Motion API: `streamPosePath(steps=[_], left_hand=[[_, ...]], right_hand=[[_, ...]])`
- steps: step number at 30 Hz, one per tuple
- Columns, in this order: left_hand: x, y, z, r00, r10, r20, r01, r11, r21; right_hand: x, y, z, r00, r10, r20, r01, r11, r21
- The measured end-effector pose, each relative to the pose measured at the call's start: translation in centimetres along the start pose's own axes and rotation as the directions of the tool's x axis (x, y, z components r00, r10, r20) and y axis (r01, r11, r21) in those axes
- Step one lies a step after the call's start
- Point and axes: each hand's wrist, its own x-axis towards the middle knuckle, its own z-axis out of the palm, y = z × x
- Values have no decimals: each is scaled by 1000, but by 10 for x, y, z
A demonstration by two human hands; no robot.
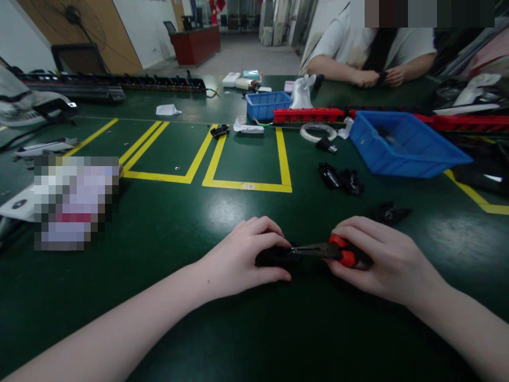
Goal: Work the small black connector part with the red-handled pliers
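Note:
My right hand (377, 260) is closed round the red handles of a pair of needle-nose pliers (314, 249), whose dark jaws point left. Between the thumb and fingers of my left hand (254, 252) is a small black part (276, 257), held low over the green table. The plier tips meet the part near my left fingertips; whether they pinch something there I cannot tell. Just beyond my right hand lies a crumpled black piece (392, 213). Further off are two more black parts, one glossy (330, 175) and one beside it (352, 182).
A blue bin (409, 148) stands at the right, a smaller blue bin (267, 105) further back. Yellow tape (246, 187) marks the green table (159, 212). A tape roll (318, 132) lies near red strips (310, 115). Across the table, a person's hands (377, 78) hold something dark.

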Motion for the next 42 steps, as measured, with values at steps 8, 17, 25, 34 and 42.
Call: streamPosePath(steps=[8,17,25,34,42], left_hand=[[1,6,-2,998,-58,1,57,995,77],[2,9,-3,995,-89,38,87,995,55],[1,5,-3,998,-67,9,67,998,-17],[1,5,-3,999,-47,0,47,999,-26],[0,2,-1,999,-29,-16,29,999,-21]], right_hand=[[2,4,-3,999,-39,24,41,997,-62],[-1,8,0,999,-33,26,35,996,-77],[2,7,-3,998,-50,46,55,993,-107],[1,8,-3,998,-47,48,52,993,-106],[1,9,-1,997,-54,54,60,993,-105]])
